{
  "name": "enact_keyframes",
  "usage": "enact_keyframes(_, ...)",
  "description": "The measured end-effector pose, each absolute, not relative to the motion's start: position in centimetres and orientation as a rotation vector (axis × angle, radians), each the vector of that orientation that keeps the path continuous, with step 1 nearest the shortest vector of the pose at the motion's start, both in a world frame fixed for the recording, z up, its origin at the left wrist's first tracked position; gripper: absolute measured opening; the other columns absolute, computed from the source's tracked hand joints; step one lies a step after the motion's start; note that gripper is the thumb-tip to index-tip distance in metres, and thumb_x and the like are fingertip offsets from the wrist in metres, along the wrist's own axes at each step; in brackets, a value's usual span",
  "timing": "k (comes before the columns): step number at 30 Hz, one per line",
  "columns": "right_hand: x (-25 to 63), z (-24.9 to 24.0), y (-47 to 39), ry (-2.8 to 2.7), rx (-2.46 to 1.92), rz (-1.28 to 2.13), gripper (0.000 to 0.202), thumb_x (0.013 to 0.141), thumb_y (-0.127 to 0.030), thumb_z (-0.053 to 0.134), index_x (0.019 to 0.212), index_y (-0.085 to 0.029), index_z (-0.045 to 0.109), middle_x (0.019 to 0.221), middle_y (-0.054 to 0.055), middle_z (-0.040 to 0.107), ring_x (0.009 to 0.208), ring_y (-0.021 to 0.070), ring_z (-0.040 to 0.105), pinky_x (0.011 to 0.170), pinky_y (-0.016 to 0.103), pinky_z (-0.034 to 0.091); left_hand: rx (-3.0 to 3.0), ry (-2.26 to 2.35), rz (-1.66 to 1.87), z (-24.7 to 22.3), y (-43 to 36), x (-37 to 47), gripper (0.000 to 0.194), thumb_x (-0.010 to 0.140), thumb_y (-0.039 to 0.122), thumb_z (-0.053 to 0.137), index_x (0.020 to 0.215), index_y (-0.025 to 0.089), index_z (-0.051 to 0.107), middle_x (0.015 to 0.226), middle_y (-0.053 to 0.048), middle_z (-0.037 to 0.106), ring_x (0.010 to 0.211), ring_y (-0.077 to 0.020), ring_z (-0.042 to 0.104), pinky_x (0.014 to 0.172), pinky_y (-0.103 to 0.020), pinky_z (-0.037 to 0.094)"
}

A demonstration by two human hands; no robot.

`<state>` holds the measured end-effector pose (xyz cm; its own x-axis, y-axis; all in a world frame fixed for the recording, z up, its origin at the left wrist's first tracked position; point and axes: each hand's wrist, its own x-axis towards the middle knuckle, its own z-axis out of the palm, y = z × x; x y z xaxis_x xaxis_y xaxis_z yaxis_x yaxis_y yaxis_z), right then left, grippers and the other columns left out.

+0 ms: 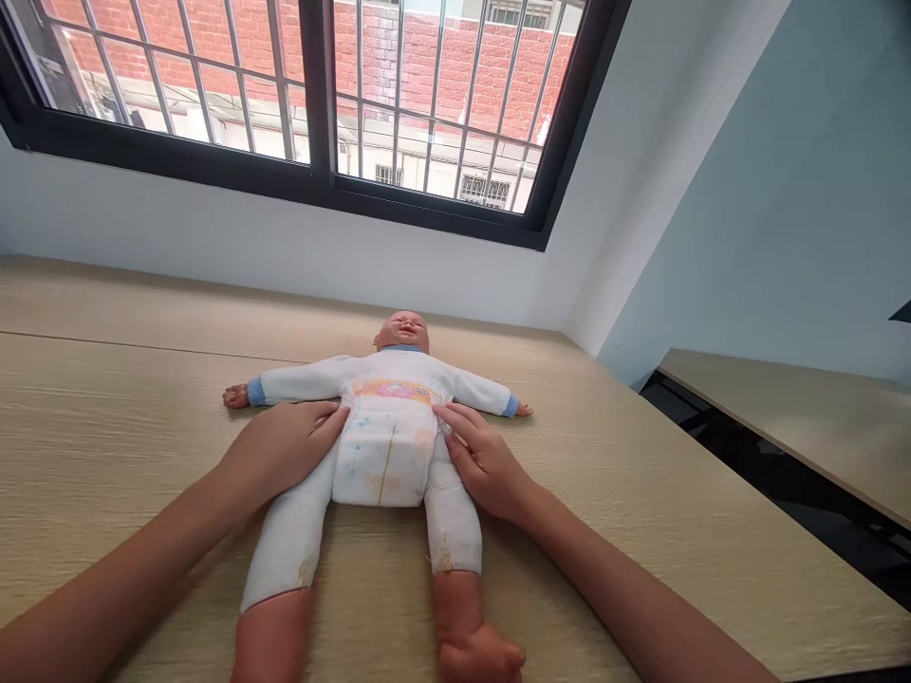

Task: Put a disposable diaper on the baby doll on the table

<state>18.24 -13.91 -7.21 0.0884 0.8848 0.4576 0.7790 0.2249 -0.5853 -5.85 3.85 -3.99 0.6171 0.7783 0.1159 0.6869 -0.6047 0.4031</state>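
Doll in a diaper on a wooden counter, seen from my head view, left to right. The counter [128,417] extends below a dark-framed, barred window [324,104]. My left hand [285,444] lies at the diaper's left edge, fingers together; whether it grips the edge I cannot tell. The doll [285,541] lies face up at mid-counter, head toward the window, blue-cuffed arms outstretched and legs apart toward me. The white diaper [384,451], with its printed orange band at the waist, covers the doll's hips over its white clothing. My right hand [491,470] is partly open, fingertips touching the diaper's right edge. Far right: a second wooden surface [790,417] beside the pale blue wall [804,209].
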Motion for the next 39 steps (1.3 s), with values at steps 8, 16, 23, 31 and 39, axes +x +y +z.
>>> enact_keyframes(8, 18.1, -6.8, -14.0, -1.705, -1.573, 0.158, 0.046, 0.104, -0.029, 0.042, 0.148, -0.023, 0.052, 0.154, 0.012, 0.047, 0.146, 0.0248, 0.042, 0.121, 0.047, 0.036, 2.566, 1.24, 0.319, -4.3, 4.7, -6.1, 0.061, 0.097, 0.065, 0.029, 0.108, 0.031, 0.078, 0.107, -0.006, 0.079, 0.098, -0.0314, 0.07, 0.071, -0.036, 0.044)
enact_keyframes(16, 18.1, -6.9, -14.2, -1.695, -1.584, 0.183, 0.046, 0.104, -0.029, 0.042, 0.149, -0.025, 0.053, 0.157, 0.011, 0.045, 0.147, 0.0246, 0.041, 0.12, 0.047, 0.038, 2.645, 1.294, 0.252, -5.5, 6.4, -6.6, 0.061, 0.096, 0.063, 0.028, 0.107, 0.026, 0.076, 0.101, -0.012, 0.079, 0.091, -0.0336, 0.071, 0.071, -0.037, 0.043)
enact_keyframes(23, 18.3, -6.9, -14.2, -1.721, -1.601, 0.181, 0.048, 0.104, -0.029, 0.041, 0.151, -0.022, 0.05, 0.158, 0.011, 0.044, 0.148, 0.0243, 0.038, 0.123, 0.047, 0.033, 2.651, 1.263, 0.254, -5.5, 6.6, -6.5, 0.057, 0.095, 0.06, 0.032, 0.106, 0.026, 0.076, 0.096, -0.011, 0.078, 0.086, -0.0322, 0.07, 0.071, -0.036, 0.043)
enact_keyframes(31, 18.2, -7.0, -14.2, -1.689, -1.581, 0.222, 0.046, 0.104, -0.032, 0.041, 0.149, -0.027, 0.052, 0.158, 0.008, 0.044, 0.149, 0.0239, 0.038, 0.121, 0.048, 0.038, 2.597, 1.269, 0.262, -5.4, 6.6, -6.4, 0.051, 0.093, 0.059, 0.037, 0.095, 0.026, 0.076, 0.094, -0.009, 0.078, 0.082, -0.0311, 0.069, 0.068, -0.036, 0.042)
enact_keyframes(39, 18.3, -6.5, -14.5, -1.829, -1.614, 0.217, 0.051, 0.107, -0.038, 0.036, 0.156, -0.027, 0.042, 0.168, 0.007, 0.027, 0.155, 0.0249, 0.025, 0.127, 0.049, 0.025, 2.65, 1.401, 0.173, -5.7, 6.8, -6.5, 0.046, 0.091, 0.054, 0.036, 0.078, 0.024, 0.068, 0.089, -0.011, 0.076, 0.078, -0.0307, 0.068, 0.059, -0.036, 0.037)
